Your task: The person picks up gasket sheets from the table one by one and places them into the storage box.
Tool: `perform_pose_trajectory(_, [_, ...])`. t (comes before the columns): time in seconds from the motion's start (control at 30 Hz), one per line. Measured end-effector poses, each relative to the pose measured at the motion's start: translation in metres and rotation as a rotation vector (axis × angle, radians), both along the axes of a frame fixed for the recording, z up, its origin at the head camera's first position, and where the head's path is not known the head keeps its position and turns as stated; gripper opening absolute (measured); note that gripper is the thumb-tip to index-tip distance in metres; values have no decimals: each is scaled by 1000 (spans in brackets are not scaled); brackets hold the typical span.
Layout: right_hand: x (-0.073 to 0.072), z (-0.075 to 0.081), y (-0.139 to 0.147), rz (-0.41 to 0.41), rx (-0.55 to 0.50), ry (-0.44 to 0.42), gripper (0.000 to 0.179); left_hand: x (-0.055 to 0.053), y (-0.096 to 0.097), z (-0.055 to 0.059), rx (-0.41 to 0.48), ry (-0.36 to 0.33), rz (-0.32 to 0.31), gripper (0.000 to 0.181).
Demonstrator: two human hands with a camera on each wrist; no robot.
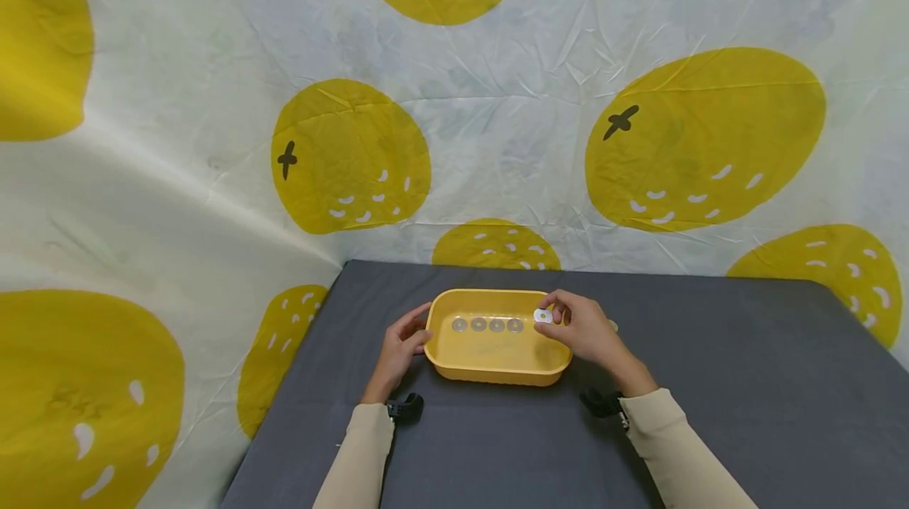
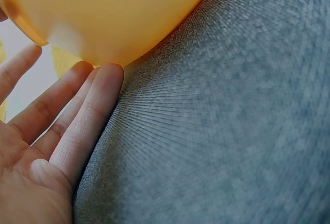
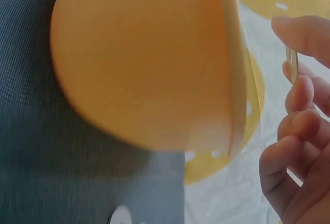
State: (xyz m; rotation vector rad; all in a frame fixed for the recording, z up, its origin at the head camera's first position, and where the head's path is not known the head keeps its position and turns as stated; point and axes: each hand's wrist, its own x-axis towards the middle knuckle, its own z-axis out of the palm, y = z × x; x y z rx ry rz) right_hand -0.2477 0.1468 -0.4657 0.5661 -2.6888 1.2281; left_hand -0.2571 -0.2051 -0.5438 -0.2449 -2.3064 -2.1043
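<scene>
A yellow plastic tray point(image 1: 497, 373) sits on the dark cloth. Inside, several flat silver washers point(image 1: 479, 324) lie in a row. At the tray's left end, my left hand point(image 1: 399, 351) holds the rim with the thumb over it. Its fingers point(image 2: 85, 116) rest nearly straight along the outer wall in the left wrist view. Above the tray's right part, my right hand point(image 1: 584, 329) pinches another washer point(image 1: 543, 316) between thumb and index finger. That washer point(image 3: 292, 64) appears edge-on in the right wrist view, with the other fingers curled below it.
Dark grey cloth point(image 1: 710, 383) covers the table. Beyond its back edge hangs a white curtain point(image 1: 497, 154) with yellow fruit prints. Partly hidden behind my right hand, a small pale piece point(image 1: 614, 326) lies on the cloth. Black wrist straps point(image 1: 406, 408) sit at both cuffs.
</scene>
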Motion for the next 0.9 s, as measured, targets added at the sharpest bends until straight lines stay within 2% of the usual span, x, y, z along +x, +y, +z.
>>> perform_pose_trajectory(0.2, [1, 4, -28, 31, 28, -3, 23, -2, 0, -5, 2, 19, 35, 50])
perform_pose_trajectory(0.47, [-1, 4, -60, 36, 60, -33, 25, 1, 1, -5, -2, 30, 36, 52])
perform_pose_trajectory(0.73, [-4, 2, -79, 14, 88, -45, 24, -2, 1, -5, -19, 22, 45, 50])
perform_pose_trajectory(0.9, [-7, -1, -90, 21, 64, -64, 24, -2, 1, -5, -15, 14, 46, 49])
